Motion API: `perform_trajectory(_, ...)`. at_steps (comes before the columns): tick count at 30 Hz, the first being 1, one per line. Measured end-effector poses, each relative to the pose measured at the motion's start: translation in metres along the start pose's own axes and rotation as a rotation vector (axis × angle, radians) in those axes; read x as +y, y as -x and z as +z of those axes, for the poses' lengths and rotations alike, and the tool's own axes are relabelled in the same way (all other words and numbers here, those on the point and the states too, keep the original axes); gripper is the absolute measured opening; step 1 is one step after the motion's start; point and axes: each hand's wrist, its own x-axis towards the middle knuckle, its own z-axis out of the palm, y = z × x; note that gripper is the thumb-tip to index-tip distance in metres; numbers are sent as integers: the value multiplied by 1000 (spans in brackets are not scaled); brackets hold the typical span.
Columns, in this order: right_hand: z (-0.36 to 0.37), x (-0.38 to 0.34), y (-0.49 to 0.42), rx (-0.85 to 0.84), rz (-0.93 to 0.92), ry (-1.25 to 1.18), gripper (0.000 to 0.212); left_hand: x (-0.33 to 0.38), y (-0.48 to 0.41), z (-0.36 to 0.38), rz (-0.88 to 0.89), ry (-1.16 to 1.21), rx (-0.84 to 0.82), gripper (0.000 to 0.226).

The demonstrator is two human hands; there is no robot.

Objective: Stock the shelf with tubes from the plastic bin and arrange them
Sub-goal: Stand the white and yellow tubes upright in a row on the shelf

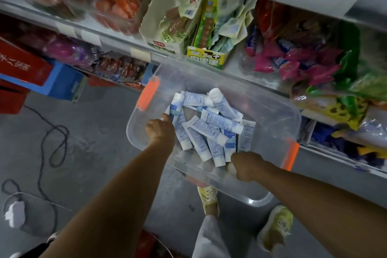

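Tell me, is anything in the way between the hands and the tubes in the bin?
Nothing visible. The plastic bin is open on top, and the left hand and right hand are right beside the tubes.

Not much I can actually read here. White carton (165, 47): big Chinese characters, the end looks like 肉肠. Yellow-green box (204, 59) and red box (18, 65) have Chinese print too, but it's too blurry. Lettering on the tubes (211, 130) is way too small.

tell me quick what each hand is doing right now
left hand: in the plastic bin, on the tubes; grip cannot be told.
right hand: curled round a tube, its white cap showing.
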Motion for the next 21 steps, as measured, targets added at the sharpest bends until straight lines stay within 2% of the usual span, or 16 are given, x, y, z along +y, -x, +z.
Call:
perform_trajectory(3,-7,2,2,97,27,17,35,-6,7,-8,-9,97,-23,71)
perform_trajectory(5,-15,6,8,158,43,4,33,-12,10,-17,9,228,-65,60)
perform_trajectory(8,-28,15,26,220,62,-43,31,-28,19,-38,14,662,-247,31)
perform_trajectory(11,-43,35,47,251,31,-259,27,-39,50,-60,30,1082,-394,18)
perform_trajectory(14,-64,53,71,213,-71,-611,8,-35,90,-77,102,1448,-479,29)
perform_trajectory(18,-88,76,130,288,-265,-729,18,-4,154,-101,243,1591,-461,26)
perform_trajectory(21,-93,97,182,345,-347,-815,17,23,200,-113,301,1670,-439,30)
